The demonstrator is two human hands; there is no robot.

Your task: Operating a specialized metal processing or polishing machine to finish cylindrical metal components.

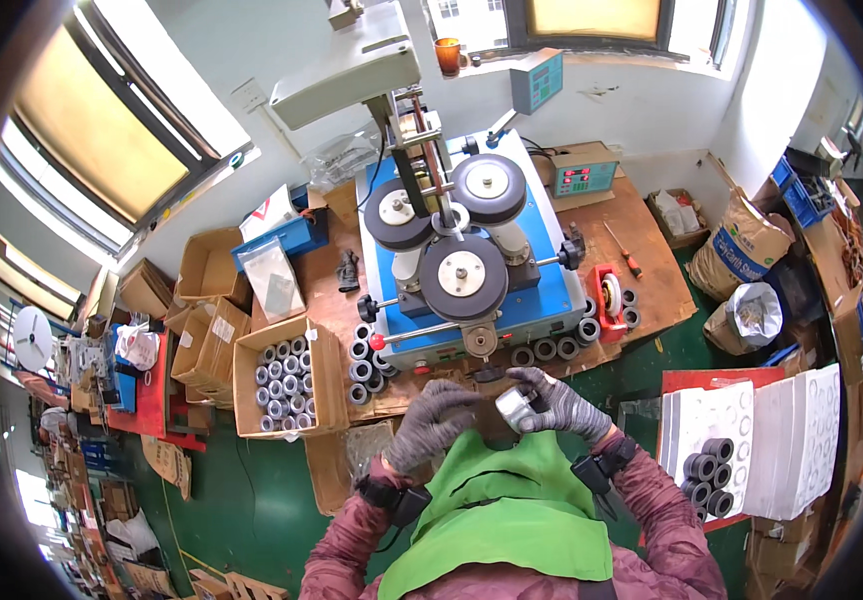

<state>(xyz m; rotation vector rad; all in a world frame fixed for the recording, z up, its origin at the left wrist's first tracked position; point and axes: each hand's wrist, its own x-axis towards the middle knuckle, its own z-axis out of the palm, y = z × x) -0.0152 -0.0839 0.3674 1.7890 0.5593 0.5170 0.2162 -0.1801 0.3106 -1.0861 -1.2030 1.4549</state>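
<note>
My right hand [563, 402], in a grey knit glove, grips a shiny silver ring-shaped core [514, 408] just in front of my chest. My left hand [431, 420], also gloved, hovers beside it with fingers curled and nothing visible in it. Both hands sit below the front edge of a blue winding machine [546, 285] with three large dark rollers [461, 272]. Several wound grey rings [545, 349] lie along the bench edge near my hands.
An open cardboard box [323, 375] of grey rings stands at the left of the bench. A white tray [741, 420] with dark rings lies at my right. Cardboard boxes [213, 340], a sack [746, 245], a red tape dispenser [609, 295] and the green floor [251, 500] surround the wooden bench [651, 250].
</note>
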